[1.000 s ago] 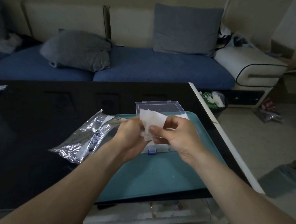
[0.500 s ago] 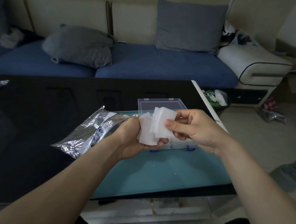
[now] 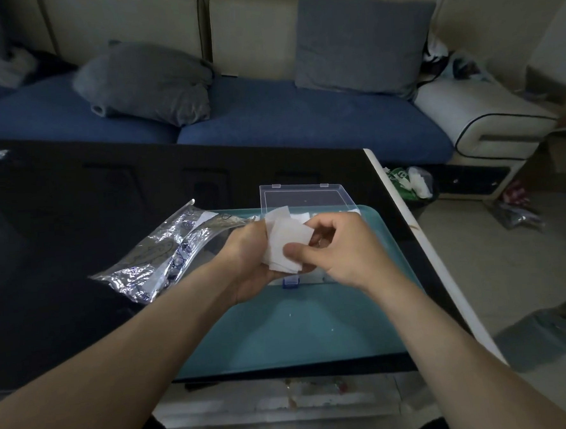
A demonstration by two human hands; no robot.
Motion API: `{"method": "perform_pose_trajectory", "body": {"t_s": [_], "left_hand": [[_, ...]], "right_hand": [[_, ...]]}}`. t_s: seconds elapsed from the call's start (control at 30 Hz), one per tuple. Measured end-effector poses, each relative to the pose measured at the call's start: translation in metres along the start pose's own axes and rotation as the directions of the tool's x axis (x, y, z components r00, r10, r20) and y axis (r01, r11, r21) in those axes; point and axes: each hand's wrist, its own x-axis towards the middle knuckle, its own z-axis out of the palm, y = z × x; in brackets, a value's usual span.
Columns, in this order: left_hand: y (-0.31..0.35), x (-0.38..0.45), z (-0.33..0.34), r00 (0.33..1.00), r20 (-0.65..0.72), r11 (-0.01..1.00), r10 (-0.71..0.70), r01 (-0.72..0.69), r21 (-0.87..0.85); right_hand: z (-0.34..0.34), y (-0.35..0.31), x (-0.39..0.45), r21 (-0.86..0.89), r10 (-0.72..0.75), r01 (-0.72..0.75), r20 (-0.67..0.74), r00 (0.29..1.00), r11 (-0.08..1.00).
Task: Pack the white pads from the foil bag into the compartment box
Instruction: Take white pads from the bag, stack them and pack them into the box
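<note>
Centre of frame: left hand (image 3: 249,259) cupped under a small stack of white pads (image 3: 285,244), fingers curled round its lower edge. Right hand (image 3: 338,249) pinching the top pad by thumb and fingers. Pads fanned, long axes running from lower left to upper right, top corners pointing to the upper edge of the frame. Just behind, clear box (image 3: 304,198) with lid raised, on a teal mat (image 3: 282,330). Left of the hands, foil bag (image 3: 158,255) flat on the dark tabletop (image 3: 45,245), long axis lower left to upper right.
</note>
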Motion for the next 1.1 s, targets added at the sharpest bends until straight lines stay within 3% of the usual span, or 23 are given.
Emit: {"method": "perform_pose_trajectory", "body": {"t_s": [0.3,0.47,0.63,0.83,1.0,1.1], "left_hand": [[0.003,0.0,-0.005,0.998,0.049,0.994,0.033,-0.038,0.1],[0.0,0.008,-0.014,0.966,0.052,0.913,0.255,-0.258,0.317],[-0.005,0.01,-0.019,0.937,0.085,0.835,0.34,-0.342,0.431],[-0.005,0.006,-0.018,0.928,0.29,0.833,0.234,-0.345,0.432],[-0.001,0.005,-0.024,0.892,0.437,0.892,0.114,-0.285,0.351],[-0.003,0.008,-0.03,0.911,0.395,0.816,0.12,-0.318,0.483]], "right_hand": [[-0.014,-0.003,-0.002,0.045,0.082,-0.082,-0.013,0.997,0.996],[-0.023,0.001,-0.001,0.192,0.165,-0.182,0.101,0.981,0.965],[-0.038,0.005,0.002,0.344,0.126,-0.179,0.171,0.977,0.921],[-0.028,0.011,0.004,0.249,0.156,-0.182,0.122,0.98,0.951],[-0.03,0.014,0.006,0.328,0.131,-0.164,0.119,0.984,0.931],[-0.034,0.014,0.008,0.502,0.149,-0.169,0.08,0.986,0.848]]}}
